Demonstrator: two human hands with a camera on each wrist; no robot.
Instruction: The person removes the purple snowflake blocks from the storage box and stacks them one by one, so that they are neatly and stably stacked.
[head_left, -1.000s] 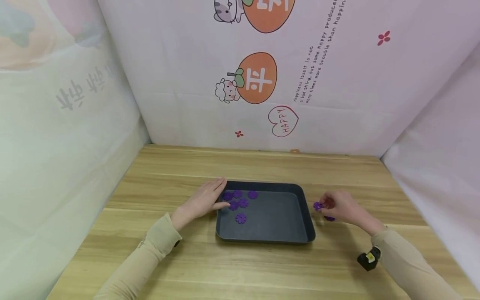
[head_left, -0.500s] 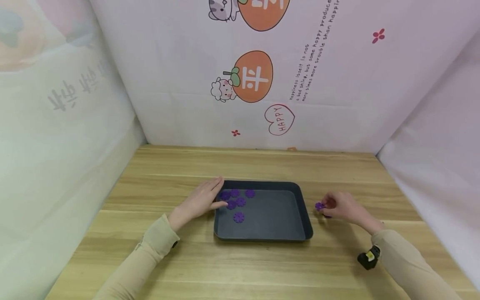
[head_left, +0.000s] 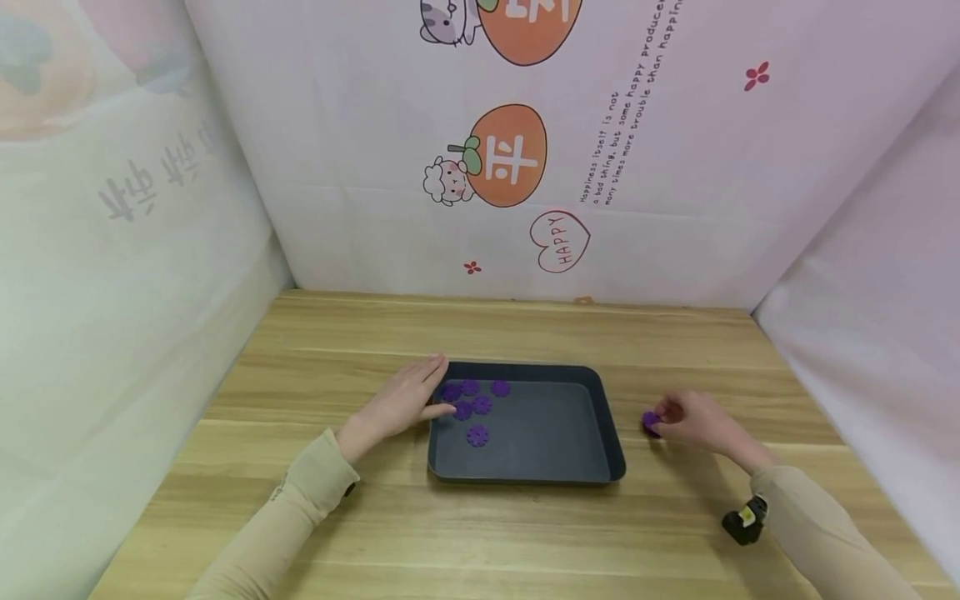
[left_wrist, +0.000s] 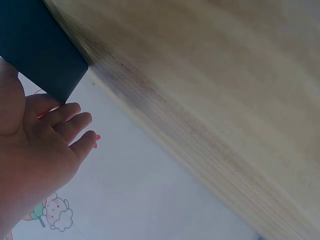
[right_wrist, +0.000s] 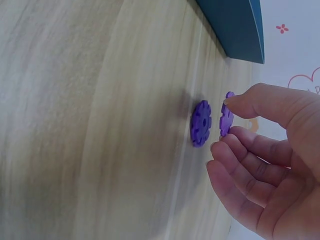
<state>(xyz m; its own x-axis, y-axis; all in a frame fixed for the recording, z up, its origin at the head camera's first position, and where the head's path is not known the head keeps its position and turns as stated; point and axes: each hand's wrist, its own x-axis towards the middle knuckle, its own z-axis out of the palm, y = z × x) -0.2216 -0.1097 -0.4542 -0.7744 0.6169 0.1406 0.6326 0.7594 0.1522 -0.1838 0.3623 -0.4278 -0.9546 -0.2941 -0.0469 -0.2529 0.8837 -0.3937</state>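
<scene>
In the right wrist view, my right hand pinches a purple notched disc on edge between thumb and fingers. A second purple disc lies on the table beside it, a small gap apart. From the head view the two overlap near my right hand, right of the dark grey tray. Several like discs lie in the tray's left part, one purple disc nearest me. My left hand rests at the tray's left rim, fingers straight, thumb reaching over the inside.
The wooden table runs back to a printed white cloth. More white cloth hangs at both sides. A small black device sits at the right wrist.
My right hand has moved slightly right with its disc, which now overlaps the one on the table. The left hand still rests on the tray. The head view shifted a little.
</scene>
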